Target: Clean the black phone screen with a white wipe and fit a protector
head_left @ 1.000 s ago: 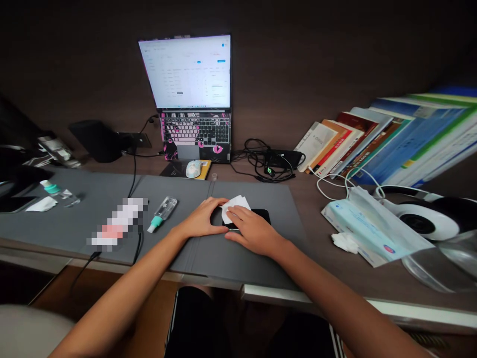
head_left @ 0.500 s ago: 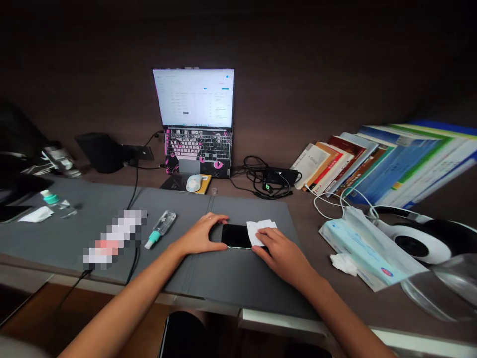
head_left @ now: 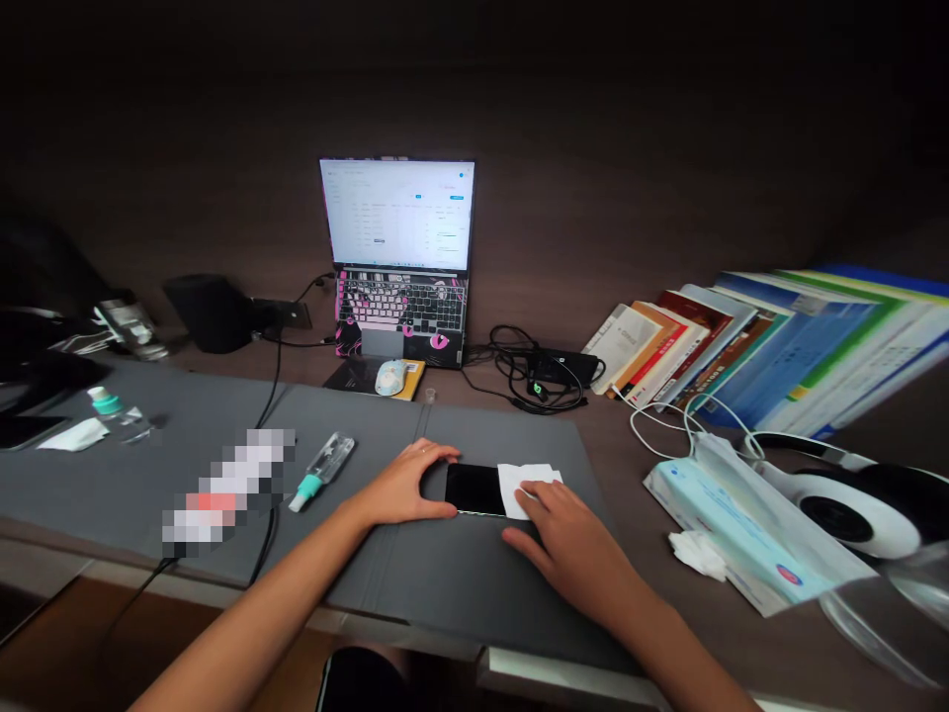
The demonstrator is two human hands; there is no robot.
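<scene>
A black smartphone lies flat on the grey desk mat, long side across in front of me. My left hand braces its left end, thumb at the near corner and fingers at the far corner. A folded white tissue covers the phone's right end. On that tissue rest the fingertips of my right hand, pressing it down, while the thumb stands apart on the near side. The phone's right edge is hidden under the tissue and hand.
A spray bottle lies left of my hands, beside a blurred-out object. Behind stand a laptop and a mouse. At right are a tissue pack, a crumpled tissue, headphones and leaning books.
My right hand has slid the tissue from the phone's left part to its right end, uncovering the black screen. The left hand stays at the phone's left end. The view has tilted up.
</scene>
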